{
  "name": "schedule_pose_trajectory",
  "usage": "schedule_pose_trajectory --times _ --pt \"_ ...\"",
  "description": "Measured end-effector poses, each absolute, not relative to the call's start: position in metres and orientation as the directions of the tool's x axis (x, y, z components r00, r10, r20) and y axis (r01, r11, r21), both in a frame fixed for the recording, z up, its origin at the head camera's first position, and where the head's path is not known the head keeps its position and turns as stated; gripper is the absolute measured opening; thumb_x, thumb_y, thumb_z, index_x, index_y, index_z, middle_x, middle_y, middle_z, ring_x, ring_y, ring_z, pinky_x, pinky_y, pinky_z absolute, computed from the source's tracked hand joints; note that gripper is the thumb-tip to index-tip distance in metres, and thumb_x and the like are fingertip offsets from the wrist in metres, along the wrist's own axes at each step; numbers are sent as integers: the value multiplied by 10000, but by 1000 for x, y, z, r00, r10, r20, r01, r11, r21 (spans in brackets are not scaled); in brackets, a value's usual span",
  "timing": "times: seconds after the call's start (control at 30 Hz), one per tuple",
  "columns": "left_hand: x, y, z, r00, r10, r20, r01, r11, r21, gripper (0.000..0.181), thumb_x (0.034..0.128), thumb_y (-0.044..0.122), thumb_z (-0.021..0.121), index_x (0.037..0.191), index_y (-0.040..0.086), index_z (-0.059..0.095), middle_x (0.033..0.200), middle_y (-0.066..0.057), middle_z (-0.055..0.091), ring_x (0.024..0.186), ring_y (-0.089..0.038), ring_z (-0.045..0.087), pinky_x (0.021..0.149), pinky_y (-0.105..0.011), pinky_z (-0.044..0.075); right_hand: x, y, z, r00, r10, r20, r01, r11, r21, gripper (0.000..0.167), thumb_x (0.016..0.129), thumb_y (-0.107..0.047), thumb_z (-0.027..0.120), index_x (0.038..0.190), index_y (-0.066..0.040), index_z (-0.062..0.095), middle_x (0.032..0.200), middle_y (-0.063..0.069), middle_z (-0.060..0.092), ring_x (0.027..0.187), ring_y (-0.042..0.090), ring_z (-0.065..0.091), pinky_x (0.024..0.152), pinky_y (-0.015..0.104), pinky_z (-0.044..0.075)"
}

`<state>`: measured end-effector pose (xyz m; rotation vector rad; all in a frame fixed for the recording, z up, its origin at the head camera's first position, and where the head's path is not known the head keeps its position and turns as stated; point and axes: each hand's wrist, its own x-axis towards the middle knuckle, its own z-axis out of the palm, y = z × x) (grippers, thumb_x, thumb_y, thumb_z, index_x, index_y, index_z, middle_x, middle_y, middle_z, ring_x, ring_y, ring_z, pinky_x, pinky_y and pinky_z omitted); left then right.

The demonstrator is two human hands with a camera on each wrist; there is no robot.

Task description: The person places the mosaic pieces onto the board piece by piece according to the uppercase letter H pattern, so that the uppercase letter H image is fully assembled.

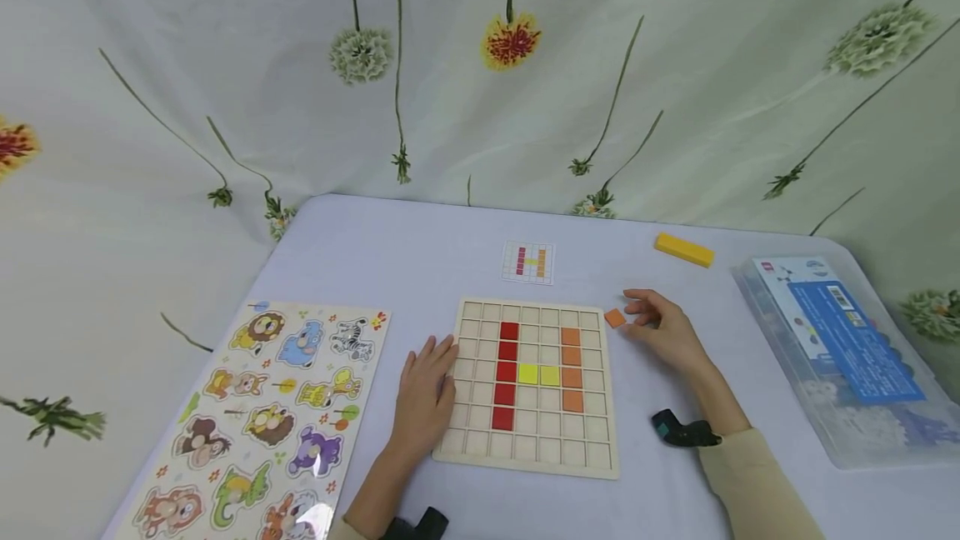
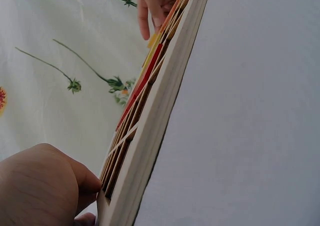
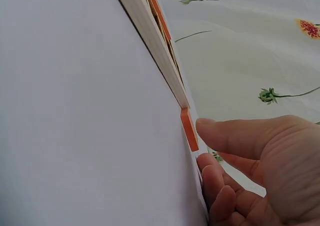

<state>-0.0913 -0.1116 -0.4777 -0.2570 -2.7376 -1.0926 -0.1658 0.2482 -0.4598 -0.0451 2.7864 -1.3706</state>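
A wooden grid board [image 1: 480, 447] lies on the table with a column of red tiles [image 1: 505, 394], two yellow tiles [image 1: 528, 373] and a column of orange tiles [image 1: 572, 377] in its squares. My left hand [image 1: 425, 394] rests at the board's left edge, fingers fairly straight. Just off the board's upper right side lies a loose orange tile [image 1: 615, 318]. Beside it is my right hand [image 1: 667, 336], its fingers loosely bent. In the right wrist view the thumb is close to the loose tile [image 3: 189, 130], and the fingers do not close round it.
Behind the board lies a small pattern card [image 1: 528, 263] with the same colours. A yellow block [image 1: 684, 250] is at the back right. A clear plastic case [image 1: 847, 365] stands at the right, and an animal sticker sheet [image 1: 258, 423] lies at the left.
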Motion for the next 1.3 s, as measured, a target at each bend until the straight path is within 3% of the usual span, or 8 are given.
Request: schedule_pose_trajectory --times 0.63,0.93,1.3 --pt "-90 -113 -478 -964 83 253 235 710 664 439 884 -19 542 1321 -12 584 1444 -156 523 1413 -397 373 1157 -616 190 -164 236 -465 -997 -58 55 -80 753 -654 410 857 -70 700 1259 -33 629 1006 119 616 858 221 526 744 313 407" --pt "-90 -113 -478 -966 88 245 234 704 671 444 889 -7 547 1332 -8 576 1452 -151 515 1424 -389 358 1165 -607 179 -163 236 -463 -997 -52 65 -82 757 -649 270 871 -51 686 1138 -16 675 990 132 632 864 242 553 747 314 431" --pt "-90 -111 -475 -968 89 235 229 698 679 443 888 -11 547 1330 -17 573 1453 -156 512 1425 -391 354 1163 -611 180 -158 237 -449 -999 -11 -45 24 712 -701 265 927 -122 645 1155 12 623 964 134 641 864 231 546 721 294 442"
